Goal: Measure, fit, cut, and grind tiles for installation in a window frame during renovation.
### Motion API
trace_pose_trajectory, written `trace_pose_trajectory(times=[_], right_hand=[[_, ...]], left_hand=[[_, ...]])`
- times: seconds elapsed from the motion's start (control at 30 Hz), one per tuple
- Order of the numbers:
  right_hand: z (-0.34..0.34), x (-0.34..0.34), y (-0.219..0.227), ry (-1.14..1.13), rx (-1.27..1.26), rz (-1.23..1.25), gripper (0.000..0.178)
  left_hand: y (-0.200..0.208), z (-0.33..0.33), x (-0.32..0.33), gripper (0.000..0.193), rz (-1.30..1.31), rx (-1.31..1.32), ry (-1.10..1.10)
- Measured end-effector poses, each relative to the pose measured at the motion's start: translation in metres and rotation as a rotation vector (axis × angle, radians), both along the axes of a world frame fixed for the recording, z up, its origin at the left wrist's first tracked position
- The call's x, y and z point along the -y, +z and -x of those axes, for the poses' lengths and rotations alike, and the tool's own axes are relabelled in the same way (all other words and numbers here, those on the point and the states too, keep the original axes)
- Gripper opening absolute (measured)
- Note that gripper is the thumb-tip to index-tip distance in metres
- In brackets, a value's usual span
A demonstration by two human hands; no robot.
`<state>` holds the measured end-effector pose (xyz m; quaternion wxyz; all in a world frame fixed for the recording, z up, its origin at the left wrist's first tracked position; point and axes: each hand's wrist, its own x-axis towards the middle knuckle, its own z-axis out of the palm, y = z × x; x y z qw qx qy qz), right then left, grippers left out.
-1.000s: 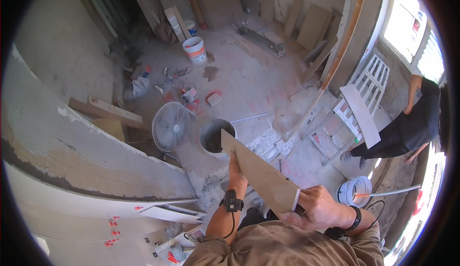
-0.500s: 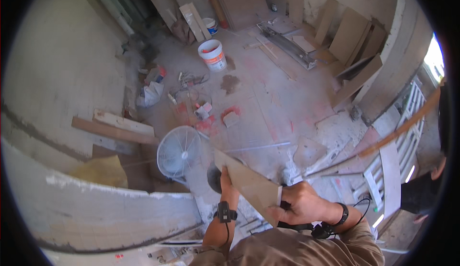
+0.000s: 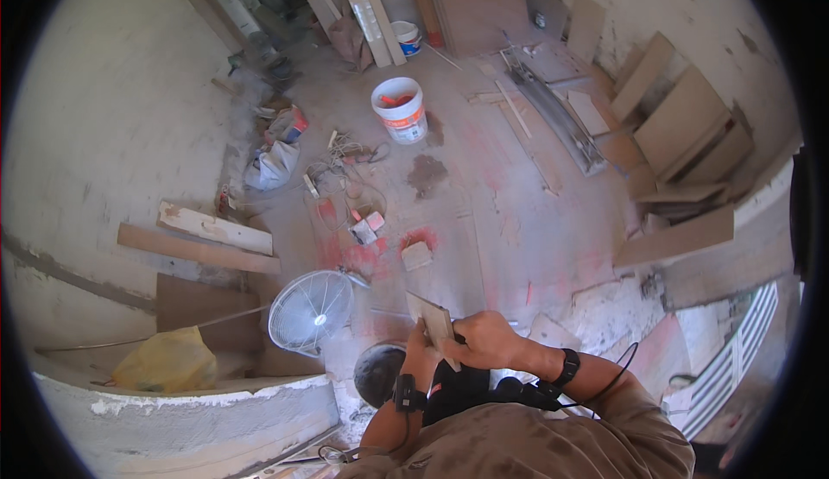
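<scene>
A flat beige piece that looks like cut tile (image 3: 429, 313) is held up in front of my body, tilted and seen partly along its edge. My left hand (image 3: 420, 351) is closed on its left side, fingers wrapped from below. Against its right edge, my right hand (image 3: 488, 341) is curled into a fist with the thumb pressed inward. Something dark (image 3: 459, 332) shows at that fist, too small to name. Just left of my left forearm stands a dark round tub (image 3: 377, 375), partly covered by the arm.
A white-caged fan (image 3: 313, 315) stands left of my hands. Ahead are a white bucket (image 3: 400, 121), a broken tile piece (image 3: 416, 255) and tangled cords (image 3: 345, 155). A long metal tile cutter (image 3: 557, 116) lies at right, near leaning panels (image 3: 682, 125). A low wall (image 3: 199, 419) runs at lower left.
The beige piece has turned from broad-faced to narrower in view, and my hands have come closer together around it. My view has shifted, showing more floor and the dark tub.
</scene>
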<state>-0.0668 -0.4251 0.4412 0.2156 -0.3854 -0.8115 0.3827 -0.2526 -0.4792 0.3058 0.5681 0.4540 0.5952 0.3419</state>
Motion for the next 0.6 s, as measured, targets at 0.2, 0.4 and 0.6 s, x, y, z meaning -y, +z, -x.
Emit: trace_pose_trajectory(times=[0.2, 0.4, 0.6], right_hand=[[0.006, -0.152, -0.036, 0.252, 0.237, 0.149, 0.038], [0.054, -0.299, -0.037, 0.444, 0.394, 0.306, 0.045], [0.133, -0.405, -0.069, 0.805, 0.325, 0.093, 0.042]], left_hand=[[-0.021, -0.011, -0.105, 0.059, 0.208, 0.66, 0.361], [-0.036, 0.002, -0.238, 0.058, 0.208, 0.586, 0.312], [-0.095, 0.022, -0.312, 0.057, 0.05, 0.54, 0.736]])
